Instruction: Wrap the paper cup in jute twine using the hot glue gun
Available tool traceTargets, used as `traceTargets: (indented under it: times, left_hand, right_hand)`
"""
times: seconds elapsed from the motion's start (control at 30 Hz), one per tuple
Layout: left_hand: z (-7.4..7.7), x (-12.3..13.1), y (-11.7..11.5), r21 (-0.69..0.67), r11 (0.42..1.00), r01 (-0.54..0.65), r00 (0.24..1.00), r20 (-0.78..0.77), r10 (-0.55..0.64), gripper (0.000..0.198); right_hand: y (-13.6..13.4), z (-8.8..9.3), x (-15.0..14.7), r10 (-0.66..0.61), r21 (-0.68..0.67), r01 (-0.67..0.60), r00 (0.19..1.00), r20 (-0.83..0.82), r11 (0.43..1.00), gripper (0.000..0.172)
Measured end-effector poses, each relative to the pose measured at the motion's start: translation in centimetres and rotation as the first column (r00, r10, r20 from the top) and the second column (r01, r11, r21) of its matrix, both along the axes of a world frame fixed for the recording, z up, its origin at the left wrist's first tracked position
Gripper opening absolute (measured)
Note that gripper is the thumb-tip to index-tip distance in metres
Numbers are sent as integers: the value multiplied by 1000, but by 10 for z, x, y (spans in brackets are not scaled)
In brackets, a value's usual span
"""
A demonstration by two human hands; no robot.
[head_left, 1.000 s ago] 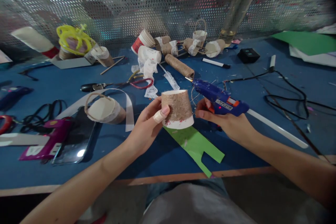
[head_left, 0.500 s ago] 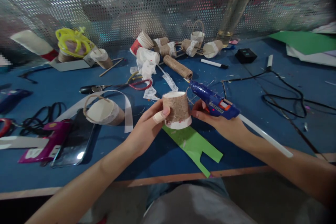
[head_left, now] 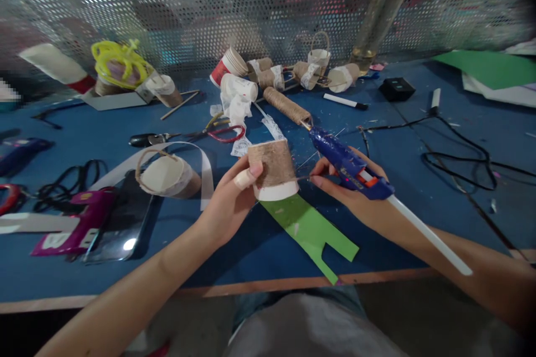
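Note:
My left hand (head_left: 228, 198) is closed around a paper cup (head_left: 274, 164) wrapped in brown twine, its thumb pressed on the near side. A white band along the cup's lower edge is bare, and the cup tilts slightly. In my right hand (head_left: 347, 181) is a blue hot glue gun (head_left: 341, 150) with a long white glue stick (head_left: 431, 234) sticking out of its back. The thumb and forefinger of that hand pinch a strand of twine (head_left: 304, 178) that runs to the cup. Below the cup lies a cut piece of green paper (head_left: 312, 226).
A roll of twine (head_left: 287, 106) lies beyond the glue gun's tip. Scissors (head_left: 226, 133), a handled cup (head_left: 170, 175), a phone (head_left: 121, 223) and a purple glue gun (head_left: 79, 223) lie leftward. Several cups, a bottle (head_left: 379, 17) and a marker (head_left: 345, 101) are farther back; a black cable (head_left: 456, 162) is rightward.
The cup has shifted left and tilted in my left hand. My right hand has moved slightly right with the glue gun, and the twine between hand and cup now shows.

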State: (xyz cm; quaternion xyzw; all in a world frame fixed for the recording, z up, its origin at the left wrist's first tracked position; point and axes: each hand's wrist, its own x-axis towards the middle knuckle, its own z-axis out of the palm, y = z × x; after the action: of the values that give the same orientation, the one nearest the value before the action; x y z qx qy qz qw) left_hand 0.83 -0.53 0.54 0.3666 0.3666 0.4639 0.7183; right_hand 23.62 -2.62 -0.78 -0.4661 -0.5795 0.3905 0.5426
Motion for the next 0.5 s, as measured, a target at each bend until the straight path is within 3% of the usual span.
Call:
traceTargets:
  times: [0.13, 0.23, 0.37, 0.5]
  left_hand:
    - [1, -1, 1, 18, 998, -67, 995, 74, 65, 31]
    - [3, 0, 2, -9, 998, -55, 996, 71, 56, 33]
    - [4, 2, 2, -51, 998, -36, 998, 48, 39, 38]
    - [4, 2, 2, -47, 996, -78, 997, 20, 79, 40]
  right_hand:
    - [2, 7, 2, -59, 8, 59, 996, 65, 998, 23]
    - [-2, 9, 3, -35, 12, 34, 998, 57, 999, 24]
    - [-11, 7, 6, 94, 63, -96, 995, 32, 993, 22]
    - [-14, 10, 10, 281, 205, -302, 952, 123, 931, 25]
